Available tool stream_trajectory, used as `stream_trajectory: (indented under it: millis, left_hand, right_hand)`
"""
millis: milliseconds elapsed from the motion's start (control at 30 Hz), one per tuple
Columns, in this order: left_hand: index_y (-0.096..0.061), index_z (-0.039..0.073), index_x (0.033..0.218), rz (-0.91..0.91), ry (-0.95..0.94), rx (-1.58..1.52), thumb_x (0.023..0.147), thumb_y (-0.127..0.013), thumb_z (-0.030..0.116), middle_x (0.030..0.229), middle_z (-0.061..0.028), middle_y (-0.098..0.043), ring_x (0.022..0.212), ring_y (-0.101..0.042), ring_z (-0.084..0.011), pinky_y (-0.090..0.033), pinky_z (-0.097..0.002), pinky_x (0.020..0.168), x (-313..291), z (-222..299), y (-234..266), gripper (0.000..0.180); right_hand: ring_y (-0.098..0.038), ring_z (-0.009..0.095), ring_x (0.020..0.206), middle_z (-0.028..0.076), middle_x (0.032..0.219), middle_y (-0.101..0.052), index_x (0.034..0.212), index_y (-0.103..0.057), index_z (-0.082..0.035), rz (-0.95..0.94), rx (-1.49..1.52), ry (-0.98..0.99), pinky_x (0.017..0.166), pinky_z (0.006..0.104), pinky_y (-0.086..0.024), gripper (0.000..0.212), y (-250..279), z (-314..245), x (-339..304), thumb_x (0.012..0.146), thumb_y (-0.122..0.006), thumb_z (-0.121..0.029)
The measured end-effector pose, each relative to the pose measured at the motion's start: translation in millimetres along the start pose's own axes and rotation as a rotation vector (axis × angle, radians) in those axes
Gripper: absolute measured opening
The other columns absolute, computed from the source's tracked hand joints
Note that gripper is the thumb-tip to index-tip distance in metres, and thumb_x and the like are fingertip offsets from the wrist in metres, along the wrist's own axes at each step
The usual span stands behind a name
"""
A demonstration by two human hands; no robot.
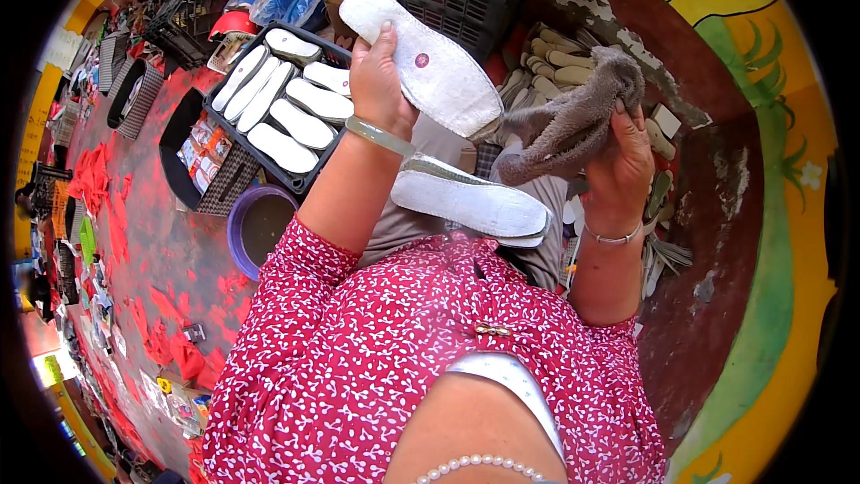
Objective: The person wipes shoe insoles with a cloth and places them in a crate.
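My left hand (381, 85) is closed on the side of a white shoe sole (448, 76), which has a small round red mark and is tilted up with its broad end to the right. On the right, my right hand (623, 166) grips a fuzzy grey-brown cloth (573, 121). The cloth hangs in folds, and its left edge meets the broad end of the sole. Across my lap lies a small stack of white soles (470, 206), below the cloth.
A black crate (242, 136) of white soles stands at left, beside a purple bucket (235, 237) and a dark woven basket (228, 181). Behind is a dark plastic crate (457, 0). Many loose soles (560, 58) lie along the painted wall (717, 242) at right.
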State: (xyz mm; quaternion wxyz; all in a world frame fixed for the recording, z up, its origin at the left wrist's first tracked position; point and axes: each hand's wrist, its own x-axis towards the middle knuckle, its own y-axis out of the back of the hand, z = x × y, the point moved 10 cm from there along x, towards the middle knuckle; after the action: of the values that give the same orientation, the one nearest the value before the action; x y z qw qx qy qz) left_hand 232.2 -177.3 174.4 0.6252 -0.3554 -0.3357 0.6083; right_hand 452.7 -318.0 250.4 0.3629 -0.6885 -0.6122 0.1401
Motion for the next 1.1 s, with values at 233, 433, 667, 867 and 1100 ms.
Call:
stream_trajectory:
  millis: [233, 433, 667, 867, 1100]
  left_hand:
    - [-0.047, 0.003, 0.114, -0.04, 0.105, 0.043, 0.095, -0.046, 0.012, 0.097, -0.0104, -0.06, 0.085, -0.062, -0.0236, -0.055, -0.0396, 0.075, -16.3, -12.9, -15.6, 0.021]
    - [-0.049, 0.004, 0.107, -0.196, 0.276, 0.034, 0.095, -0.047, 0.015, 0.086, -0.0087, -0.06, 0.07, -0.062, -0.0177, -0.054, -0.031, 0.062, -36.7, -40.6, -38.0, 0.016]
    - [-0.049, 0.005, 0.121, -0.532, 0.522, 0.048, 0.093, -0.053, 0.015, 0.102, -0.0056, -0.062, 0.085, -0.062, -0.0122, -0.051, -0.025, 0.076, -83.3, -75.0, -68.5, 0.03]
    - [-0.048, 0.004, 0.123, -0.676, 0.596, 0.172, 0.093, -0.053, 0.012, 0.103, -0.0055, -0.062, 0.086, -0.063, -0.0118, -0.052, -0.0256, 0.075, -94.3, -76.0, -79.9, 0.032]
    - [-0.053, 0.004, 0.119, -0.827, -0.171, 1.025, 0.088, -0.059, 0.005, 0.096, -0.0078, -0.065, 0.079, -0.064, -0.0166, -0.049, -0.0246, 0.07, -76.4, -29.3, -90.6, 0.032]
  right_hand:
    - [-0.056, 0.014, 0.098, 0.006, 0.108, -0.06, 0.116, -0.054, -0.004, 0.027, -0.499, 0.096, 0.088, 0.0261, -0.044, 0.026, -32.3, 22.9, -17.4, 0.09, -0.055, -0.004]
    - [-0.059, 0.019, 0.083, 0.009, 0.093, -0.061, 0.106, -0.058, -0.003, -0.248, -1.096, 0.44, 0.073, 0.0257, -0.046, 0.028, -74.6, 15.1, -32.7, 0.079, -0.061, 0.002]
    - [-0.06, 0.022, 0.076, 0.011, 0.088, -0.061, 0.103, -0.059, -0.003, -0.07, -1.221, 0.557, 0.069, 0.0287, -0.047, 0.024, -63.2, -0.8, -8.2, 0.079, -0.062, 0.001]
    - [-0.057, 0.011, 0.076, 0.007, 0.086, -0.064, 0.104, -0.059, -0.003, 0.111, -1.208, 0.572, 0.071, 0.024, -0.047, 0.02, -40.1, -26.3, 29.8, 0.085, -0.063, -0.008]
    - [-0.059, 0.007, 0.073, 0.001, 0.088, -0.064, 0.106, -0.06, -0.004, 0.22, -0.471, 0.123, 0.063, 0.0201, -0.049, 0.018, 14.7, -27.6, 64.5, 0.089, -0.059, -0.01]
